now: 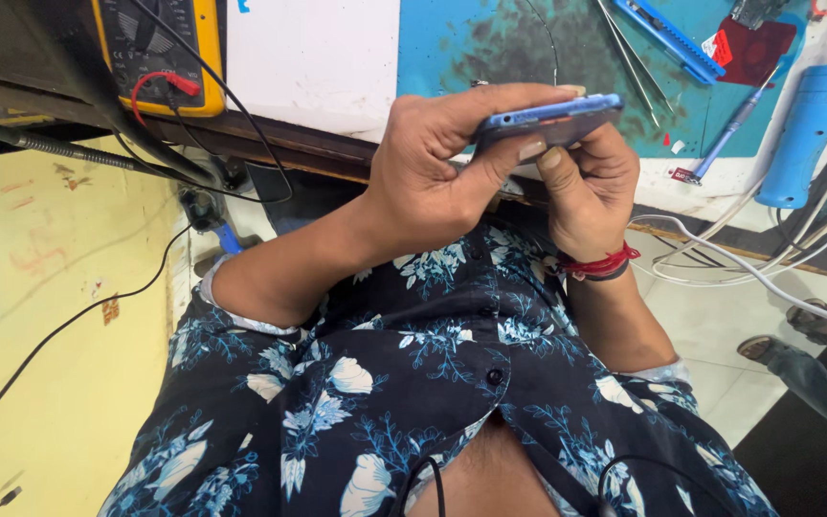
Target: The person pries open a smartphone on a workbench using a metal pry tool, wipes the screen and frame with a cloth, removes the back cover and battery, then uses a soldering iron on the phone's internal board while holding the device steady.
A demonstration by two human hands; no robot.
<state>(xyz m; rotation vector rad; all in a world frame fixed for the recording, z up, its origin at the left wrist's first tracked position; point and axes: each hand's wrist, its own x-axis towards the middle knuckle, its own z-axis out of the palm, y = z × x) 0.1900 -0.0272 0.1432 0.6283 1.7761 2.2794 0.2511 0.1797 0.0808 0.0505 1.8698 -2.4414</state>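
Both hands, left hand (433, 182) and right hand (591, 187), grasping slim blue phone (552, 115) edge-on.

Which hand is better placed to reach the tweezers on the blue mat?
Probably the right hand: the tweezers lie on its side, while the left hand wraps the phone more fully.

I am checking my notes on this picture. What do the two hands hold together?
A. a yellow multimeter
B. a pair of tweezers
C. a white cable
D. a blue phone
D: the left hand and right hand both grip the blue phone by its edges, above the bench.
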